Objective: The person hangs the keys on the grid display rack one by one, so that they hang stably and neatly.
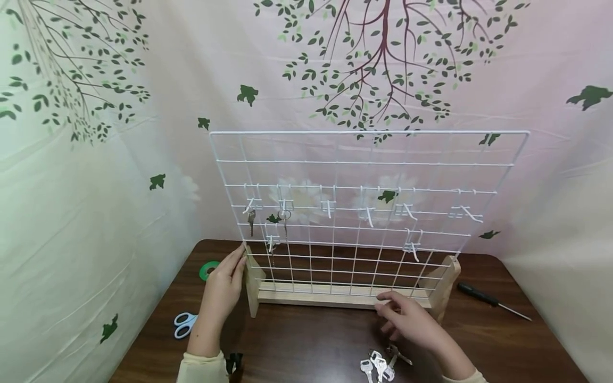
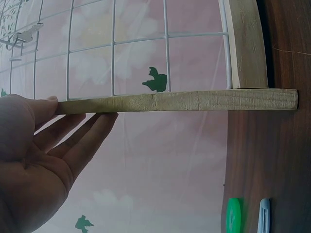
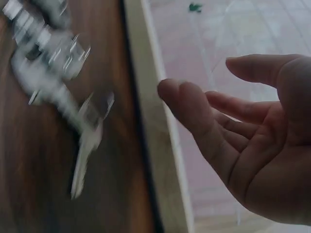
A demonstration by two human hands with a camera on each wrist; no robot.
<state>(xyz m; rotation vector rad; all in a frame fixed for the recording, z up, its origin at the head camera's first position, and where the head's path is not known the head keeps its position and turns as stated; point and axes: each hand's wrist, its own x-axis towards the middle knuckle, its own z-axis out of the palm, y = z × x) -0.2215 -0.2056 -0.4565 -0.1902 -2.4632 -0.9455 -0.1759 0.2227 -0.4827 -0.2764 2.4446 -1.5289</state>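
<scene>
My left hand (image 1: 228, 277) pinches the left wooden upright (image 2: 184, 101) of a white wire grid rack (image 1: 332, 258), thumb on one face and fingers on the other. My right hand (image 1: 406, 320) hovers in front of the rack's wooden base (image 1: 316, 299), its fingers loosely bent and holding nothing. Below it lies a pile of loose keys (image 1: 378, 366), blurred in the right wrist view. White hooks hang in two rows on the grid. One key (image 1: 251, 222) dangles from the leftmost upper hook, and another hangs by a ring (image 1: 284, 215) on the hook beside it.
A green tape roll (image 1: 204, 270) and light-blue scissors (image 1: 184, 324) lie left of the rack. To the right is a black-handled screwdriver (image 1: 479, 293). Some small black object (image 1: 234, 363) sits by my left sleeve. A leaf-printed cloth (image 1: 182, 106) hangs behind the table.
</scene>
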